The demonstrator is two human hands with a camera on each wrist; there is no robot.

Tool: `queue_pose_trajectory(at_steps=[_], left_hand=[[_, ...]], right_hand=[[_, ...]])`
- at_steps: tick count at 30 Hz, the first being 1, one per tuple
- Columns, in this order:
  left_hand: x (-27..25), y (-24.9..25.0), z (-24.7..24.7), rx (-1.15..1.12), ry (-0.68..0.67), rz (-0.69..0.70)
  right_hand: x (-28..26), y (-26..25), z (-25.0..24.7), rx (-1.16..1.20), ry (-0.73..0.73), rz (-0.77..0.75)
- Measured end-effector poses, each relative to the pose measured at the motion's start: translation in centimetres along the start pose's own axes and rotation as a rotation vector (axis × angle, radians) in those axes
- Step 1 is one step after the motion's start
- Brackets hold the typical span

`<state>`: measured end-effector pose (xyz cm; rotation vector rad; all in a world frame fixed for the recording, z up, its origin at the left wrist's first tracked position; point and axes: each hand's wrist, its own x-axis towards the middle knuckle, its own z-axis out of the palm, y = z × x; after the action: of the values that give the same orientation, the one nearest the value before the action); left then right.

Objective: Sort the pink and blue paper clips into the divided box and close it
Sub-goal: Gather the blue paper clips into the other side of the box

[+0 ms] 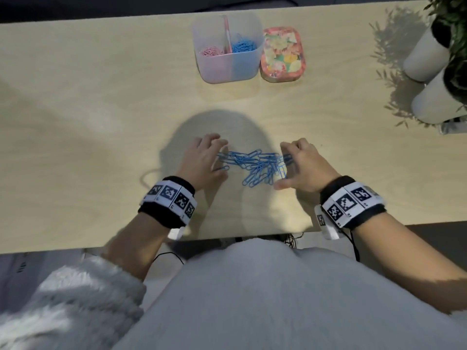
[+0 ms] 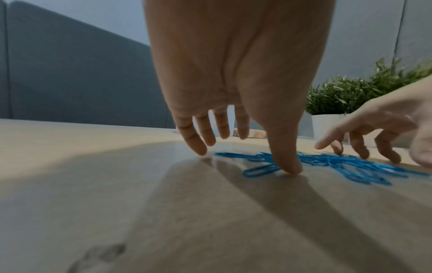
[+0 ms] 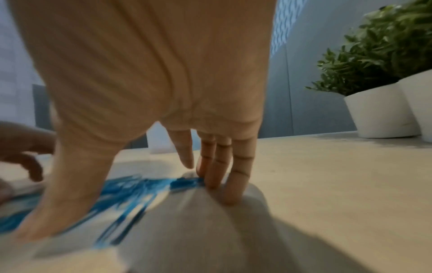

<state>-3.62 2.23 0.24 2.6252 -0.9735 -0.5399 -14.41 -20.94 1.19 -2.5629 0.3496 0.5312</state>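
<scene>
Both hands sit flat-ish on my table [image 1: 88, 117], nothing actually grabbed: left hand [image 1: 204, 160] has fingers spread and straight, thumb tip [image 2: 290, 168] down on one blue clip, right hand [image 1: 305, 165] has fingertips [image 3: 231, 194] touching the other end. Between them the blue paper clips [image 1: 255, 166] lie in a loose heap stretched left to right, single clips pointing every which way. Further back stands the divided box [image 1: 227, 49], open, pink clips left side, blue right, with its floral lid [image 1: 283, 53] just beside it.

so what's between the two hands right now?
A loose pile of blue paper clips on the table, flanked by the left hand and right hand; clearest in the head view.
</scene>
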Motion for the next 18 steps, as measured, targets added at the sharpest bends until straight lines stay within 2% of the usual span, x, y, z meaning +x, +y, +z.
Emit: queue_pose_trajectory(at_steps=[2, 5, 10, 13, 18], left_hand=[[0.1, 0.3, 0.3, -0.015, -0.003, 0.011], [0.0, 1.2, 0.8, -0.056, 0.076, 0.015], [0.3, 2.0, 0.9, -0.091, 0.085, 0.000], [-0.3, 1.4, 0.5, -0.089, 0.095, -0.013], [-0.5, 2.4, 1.2, 0.123, -0.036, -0.009]], right_hand=[[-0.1, -0.7, 1.0, 0.042, 0.005, -0.030], [0.5, -2.9, 2.0, 0.118, 0.053, -0.077], [1.5, -4.1, 1.6, 0.094, 0.076, -0.095], [1.4, -3.1, 0.6, -0.037, 0.089, -0.097], [2.2, -3.8, 1.2, -0.268, -0.008, -0.183]])
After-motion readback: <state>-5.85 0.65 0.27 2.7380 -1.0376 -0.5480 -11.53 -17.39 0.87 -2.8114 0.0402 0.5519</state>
